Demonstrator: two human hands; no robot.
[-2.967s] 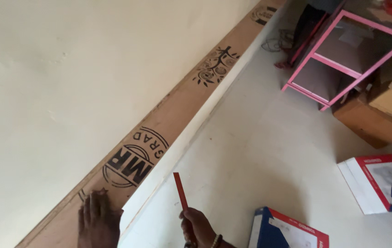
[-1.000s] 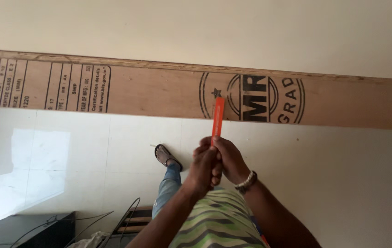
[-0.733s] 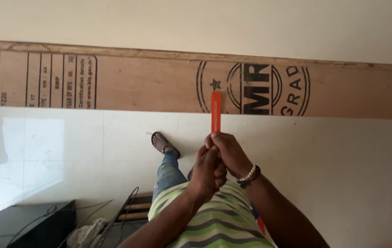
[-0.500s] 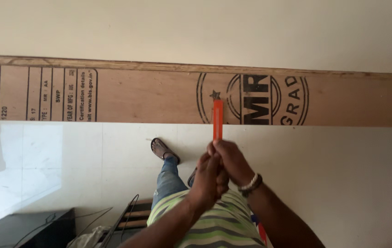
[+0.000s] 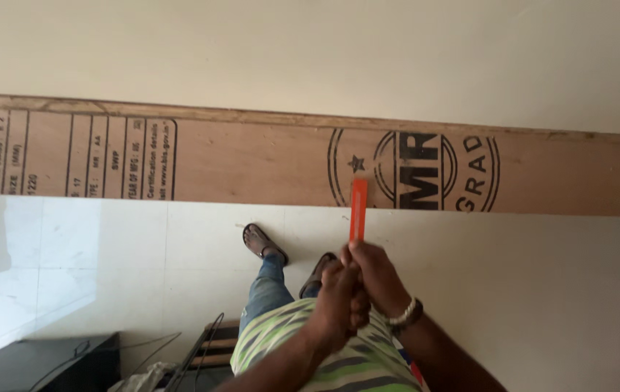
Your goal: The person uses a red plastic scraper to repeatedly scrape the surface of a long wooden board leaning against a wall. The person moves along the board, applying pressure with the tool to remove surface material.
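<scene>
Head view: we clasp a flat orange pencil (image 5: 358,208) in both hands, left hand (image 5: 340,301) and right hand (image 5: 375,274) closed tight, before a long stamped plywood strip (image 5: 252,163).

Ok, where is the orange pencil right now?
In the head view the orange pencil stands upright just right of centre, gripped at its lower end by both hands, its tip over the plywood strip along the wall.

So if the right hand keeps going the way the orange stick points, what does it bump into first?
Most likely the plywood board. The right hand grips the orange stick with the left hand, and its tip already overlaps the board's stamped face. Depth is unclear, so I cannot tell whether it touches.
</scene>
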